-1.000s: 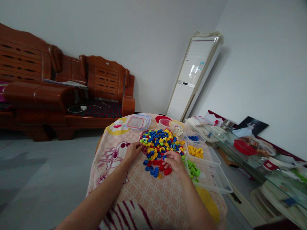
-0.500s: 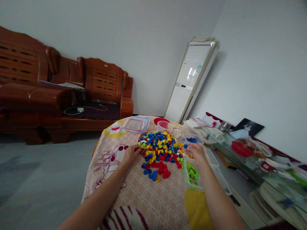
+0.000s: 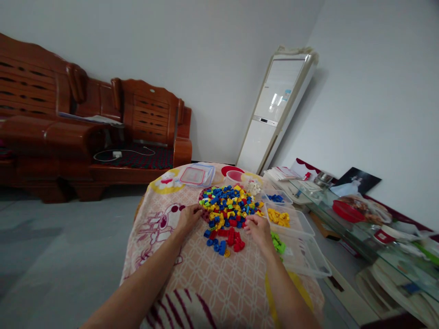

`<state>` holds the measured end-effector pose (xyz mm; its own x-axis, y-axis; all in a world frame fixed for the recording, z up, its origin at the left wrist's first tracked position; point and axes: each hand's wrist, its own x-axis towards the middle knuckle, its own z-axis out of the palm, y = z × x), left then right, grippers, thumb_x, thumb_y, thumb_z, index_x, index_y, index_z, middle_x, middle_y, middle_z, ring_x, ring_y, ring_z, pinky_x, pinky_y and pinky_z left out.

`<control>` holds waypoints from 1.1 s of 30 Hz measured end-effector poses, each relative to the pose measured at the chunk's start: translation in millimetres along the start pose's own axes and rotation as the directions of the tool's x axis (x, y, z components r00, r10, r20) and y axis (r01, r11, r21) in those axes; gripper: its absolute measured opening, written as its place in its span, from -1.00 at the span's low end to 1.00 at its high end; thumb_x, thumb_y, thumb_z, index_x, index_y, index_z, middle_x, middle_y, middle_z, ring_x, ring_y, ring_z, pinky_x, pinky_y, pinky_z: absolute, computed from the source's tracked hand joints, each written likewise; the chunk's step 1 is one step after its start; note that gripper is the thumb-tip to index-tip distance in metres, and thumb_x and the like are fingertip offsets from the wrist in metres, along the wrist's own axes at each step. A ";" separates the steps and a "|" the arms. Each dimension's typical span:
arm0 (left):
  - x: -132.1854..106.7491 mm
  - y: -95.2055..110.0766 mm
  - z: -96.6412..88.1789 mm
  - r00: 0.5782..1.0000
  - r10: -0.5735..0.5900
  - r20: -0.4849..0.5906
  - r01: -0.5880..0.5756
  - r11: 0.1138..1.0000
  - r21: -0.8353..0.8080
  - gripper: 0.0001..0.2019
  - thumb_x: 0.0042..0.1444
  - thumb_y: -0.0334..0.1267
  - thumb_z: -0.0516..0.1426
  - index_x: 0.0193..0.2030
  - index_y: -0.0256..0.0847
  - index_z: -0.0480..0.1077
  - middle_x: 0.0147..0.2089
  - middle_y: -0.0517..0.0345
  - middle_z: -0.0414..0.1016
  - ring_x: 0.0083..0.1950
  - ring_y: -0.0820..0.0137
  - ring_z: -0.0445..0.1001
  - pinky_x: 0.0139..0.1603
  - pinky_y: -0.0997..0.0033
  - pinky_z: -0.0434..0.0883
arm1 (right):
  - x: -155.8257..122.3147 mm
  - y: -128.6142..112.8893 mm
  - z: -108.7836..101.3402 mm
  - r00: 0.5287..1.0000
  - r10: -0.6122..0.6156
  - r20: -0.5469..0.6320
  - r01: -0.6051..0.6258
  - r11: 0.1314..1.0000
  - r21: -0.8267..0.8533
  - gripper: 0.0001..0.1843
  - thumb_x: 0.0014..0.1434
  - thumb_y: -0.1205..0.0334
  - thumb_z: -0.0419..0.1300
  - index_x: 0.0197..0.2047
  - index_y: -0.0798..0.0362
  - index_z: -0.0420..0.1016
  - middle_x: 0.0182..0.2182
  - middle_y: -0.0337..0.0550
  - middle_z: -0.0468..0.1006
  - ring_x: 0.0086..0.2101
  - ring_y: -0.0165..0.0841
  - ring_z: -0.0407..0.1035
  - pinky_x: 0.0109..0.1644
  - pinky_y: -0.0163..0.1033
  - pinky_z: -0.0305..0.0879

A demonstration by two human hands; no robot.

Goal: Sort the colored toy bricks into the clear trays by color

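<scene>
Patterned cloth (image 3: 219, 283) covers the round table. Brick pile (image 3: 229, 201), mixed colors, sits mid-table, between the two hands. Three clear boxes right of it: green-brick box (image 3: 310, 258) nearest, yellow-brick box (image 3: 302, 224) next, blue-brick box (image 3: 288, 199) farthest.

Right hand (image 3: 259, 229): fingers bent, narrow, tips just beside the pile's near right edge; can't tell if they pinch a piece. Left hand (image 3: 189, 219): fingers curled in loosely, tips at the pile's left edge; contact or grip unclear.

Red bricks (image 3: 235, 238) grouped on the cloth in front of the pile, left of the right fingertips. Blue bricks (image 3: 216, 247) just left of those. Small yellow piece (image 3: 227, 253) beside the blues.
</scene>
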<state>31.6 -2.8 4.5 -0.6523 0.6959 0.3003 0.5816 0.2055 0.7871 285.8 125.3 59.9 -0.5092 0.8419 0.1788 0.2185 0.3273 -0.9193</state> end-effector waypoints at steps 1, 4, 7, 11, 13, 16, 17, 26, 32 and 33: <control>0.4 -0.9 0.7 1.000 -0.007 0.000 0.007 1.000 0.001 -0.73 0.03 -0.22 0.03 -0.27 -0.22 0.53 -0.38 0.15 0.58 -0.31 0.35 0.48 -0.32 0.48 0.29 | -3.5 3.6 4.7 1.000 -0.011 0.026 0.012 0.999 -0.035 -0.69 -0.01 0.16 0.09 -0.26 0.13 0.54 -0.52 -0.18 0.56 -0.53 -0.34 0.47 -0.51 -0.31 0.38; 1.8 -4.0 2.6 1.000 -0.015 -0.002 0.015 1.000 -0.006 -0.73 0.02 -0.22 0.03 -0.26 -0.22 0.53 -0.38 0.16 0.58 -0.31 0.35 0.48 -0.33 0.49 0.28 | -9.2 13.5 10.7 0.996 -0.042 0.080 0.055 0.985 -0.162 -0.72 0.03 0.21 0.06 -0.28 0.09 0.55 -0.58 -0.22 0.53 -0.55 -0.36 0.44 -0.48 -0.31 0.36; 2.4 -6.0 3.4 1.000 -0.010 -0.001 0.010 1.000 -0.021 -0.73 0.02 -0.22 0.03 -0.27 -0.22 0.53 -0.38 0.15 0.58 -0.32 0.35 0.48 -0.33 0.48 0.29 | -13.9 16.0 12.3 0.991 -0.116 0.070 0.131 0.950 -0.284 -0.74 0.05 0.27 0.06 -0.30 0.06 0.57 -0.55 -0.21 0.55 -0.50 -0.35 0.45 -0.36 -0.29 0.37; 0.7 -4.3 2.3 1.000 0.002 -0.001 -0.002 0.999 -0.035 -0.74 0.02 -0.22 0.04 -0.26 -0.23 0.53 -0.38 0.15 0.58 -0.33 0.36 0.48 -0.32 0.48 0.29 | -23.8 6.9 22.8 0.954 -0.278 0.114 0.300 0.874 -0.383 -0.74 0.08 0.34 0.07 -0.25 0.06 0.58 -0.34 -0.11 0.60 -0.29 -0.31 0.47 -0.15 -0.25 0.35; -0.2 -2.6 1.6 1.000 0.003 -0.006 -0.004 1.000 -0.031 -0.74 0.03 -0.23 0.04 -0.27 -0.23 0.53 -0.38 0.15 0.58 -0.33 0.36 0.48 -0.31 0.48 0.30 | -28.3 1.5 32.7 0.923 -0.333 0.190 0.383 0.830 -0.406 -0.73 0.09 0.37 0.08 -0.21 0.06 0.58 -0.26 -0.07 0.58 -0.21 -0.30 0.45 -0.08 -0.24 0.32; -0.1 -1.3 1.2 1.000 0.011 -0.010 -0.012 1.000 -0.014 -0.74 0.03 -0.25 0.04 -0.27 -0.24 0.53 -0.37 0.14 0.58 -0.33 0.36 0.48 -0.30 0.47 0.30 | -30.9 -3.4 49.9 0.899 -0.346 0.267 0.433 0.785 -0.443 -0.72 0.11 0.42 0.08 -0.18 0.05 0.57 -0.22 -0.06 0.55 -0.16 -0.30 0.41 -0.04 -0.24 0.30; 0.2 -1.3 1.3 1.000 0.013 -0.012 -0.013 1.000 -0.009 -0.74 0.02 -0.25 0.04 -0.27 -0.24 0.53 -0.38 0.14 0.58 -0.34 0.36 0.48 -0.31 0.46 0.29 | -30.3 -4.5 55.6 0.898 -0.343 0.276 0.437 0.776 -0.455 -0.71 0.12 0.42 0.07 -0.16 0.05 0.56 -0.21 -0.06 0.54 -0.15 -0.29 0.40 -0.03 -0.24 0.29; -1.4 1.4 -0.7 1.000 0.019 -0.003 -0.019 0.998 -0.052 -0.74 0.03 -0.23 0.03 -0.28 -0.23 0.52 -0.40 0.14 0.57 -0.34 0.36 0.48 -0.32 0.47 0.30 | -20.0 -21.4 98.2 0.818 -0.345 0.460 0.575 0.503 -0.646 -0.54 0.24 0.42 -0.06 0.14 -0.04 0.41 0.15 -0.04 0.35 0.04 -0.21 0.22 0.06 -0.11 0.18; -1.7 2.6 -1.4 1.000 0.018 -0.006 -0.018 0.999 -0.047 -0.72 0.03 -0.23 0.03 -0.26 -0.25 0.53 -0.40 0.13 0.57 -0.35 0.36 0.47 -0.31 0.46 0.31 | -23.8 -27.0 106.0 0.785 -0.318 0.532 0.620 0.402 -0.674 -0.65 0.26 0.41 -0.07 -0.09 0.04 0.51 0.03 0.01 0.43 -0.07 -0.18 0.23 -0.06 -0.12 0.19; -1.4 2.1 -1.2 1.000 0.017 -0.006 -0.018 0.999 -0.041 -0.72 0.03 -0.22 0.03 -0.26 -0.25 0.53 -0.39 0.12 0.57 -0.35 0.36 0.47 -0.32 0.46 0.30 | -23.7 -26.7 105.2 0.788 -0.332 0.518 0.615 0.420 -0.667 -0.65 0.26 0.42 -0.07 -0.11 0.04 0.51 -0.02 0.01 0.46 -0.08 -0.19 0.24 -0.06 -0.13 0.18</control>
<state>33.2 -4.2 6.4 -0.6450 0.6952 0.3172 0.5728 0.1651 0.8029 204.5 51.4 43.3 -0.9052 0.3328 0.2642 0.3338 0.9417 -0.0423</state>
